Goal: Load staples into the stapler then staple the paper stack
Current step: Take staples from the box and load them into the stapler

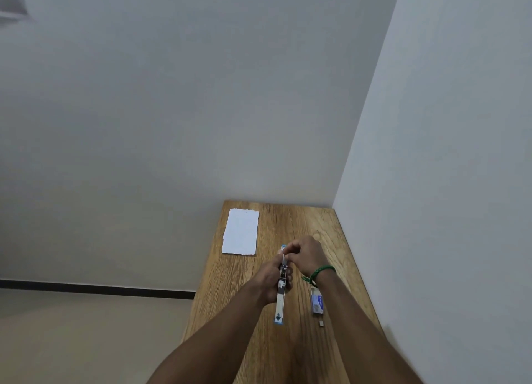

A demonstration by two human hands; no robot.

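A blue stapler (280, 300) lies swung open over the wooden table (322, 234), its metal staple channel facing up. My left hand (270, 280) grips the stapler around its middle. At the channel's far end my right hand (305, 254) has its fingers curled and pinching; whether they hold staples is hidden. A white paper stack (241, 231) lies flat at the far left of the table, apart from both hands. A small blue and white staple box (317, 302) sits open just right of the stapler.
A tiny loose piece (321, 323) lies in front of the staple box. The table stands in a corner, with a white wall (431, 153) along its right edge and another behind it. The floor drops away on the left.
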